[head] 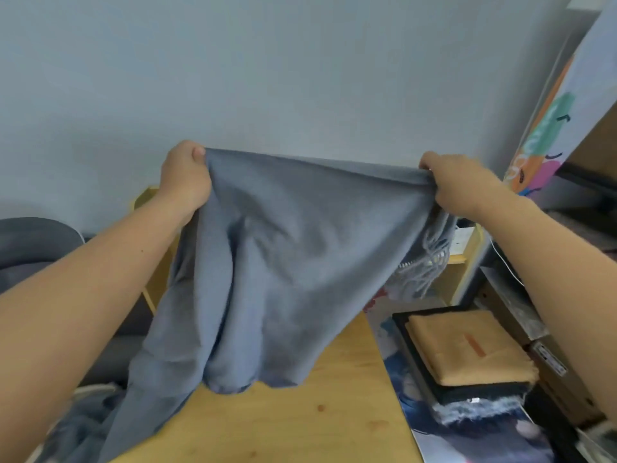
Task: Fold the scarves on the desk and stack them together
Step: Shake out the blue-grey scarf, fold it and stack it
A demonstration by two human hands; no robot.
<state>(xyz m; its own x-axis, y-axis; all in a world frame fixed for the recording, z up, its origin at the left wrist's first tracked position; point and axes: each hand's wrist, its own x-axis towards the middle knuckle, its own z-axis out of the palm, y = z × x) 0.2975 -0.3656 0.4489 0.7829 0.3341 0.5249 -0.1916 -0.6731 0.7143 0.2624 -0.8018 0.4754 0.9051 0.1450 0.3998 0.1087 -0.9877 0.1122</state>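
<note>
- We hold the grey-blue scarf (267,262) up in the air over the counter (300,422), spread between both hands.
- Our left hand (185,182) grips one upper corner; its fingers (197,151) are curled round the cloth, thumb side toward us.
- Our right hand (457,185) grips the other upper corner, fingers closed on a bunched edge — the fringe (430,262) hangs just below this hand.
- The top edge runs nearly taut between the two hands; the body sags in soft folds, and the lower part trails down to the left, where it reaches the counter's near corner.
- Handling, in our judgement: the scarf is light, soft and limp. It will not keep a crease unaided and will slump if let go at one corner. The weave looks matt, so slipping seems unlikely.
- Best hold, in our judgement: the corners of the long edge, as now — pinched clear of the fringe, which could snag or bunch in a fold.
- A folded tan scarf (467,349) lies on a dark folded one (480,392) at the right of the counter, well apart from the hanging cloth; this looks like the stack to be joined.
- The counter is pale wood, with a printed mat (467,429) under the stack.
- Behind stands a plain pale wall (300,61); a colourful board (547,128) leans at the right, and a grey chair (33,245) sits at the left.
</note>
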